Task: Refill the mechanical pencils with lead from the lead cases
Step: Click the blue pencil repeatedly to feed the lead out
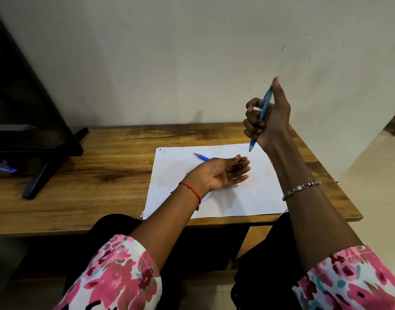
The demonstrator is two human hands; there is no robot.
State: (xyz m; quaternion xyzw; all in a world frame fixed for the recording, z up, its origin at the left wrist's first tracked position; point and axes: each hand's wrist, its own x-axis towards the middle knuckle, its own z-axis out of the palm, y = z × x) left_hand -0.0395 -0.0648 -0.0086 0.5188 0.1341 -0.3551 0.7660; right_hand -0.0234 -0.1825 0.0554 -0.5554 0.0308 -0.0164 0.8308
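Fingers (251, 119) of the right hand (273, 123) curl round a tip-down blue pencil (266, 101).

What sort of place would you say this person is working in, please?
Probably a home or small-office desk: a wooden table against a plain wall, a white paper sheet with a mechanical pencil on it, and what looks like a dark screen on its stand.

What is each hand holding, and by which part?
The right hand grips a blue mechanical pencil round its barrel, thumb on top, tip down. The left hand is open, holding nothing visible.
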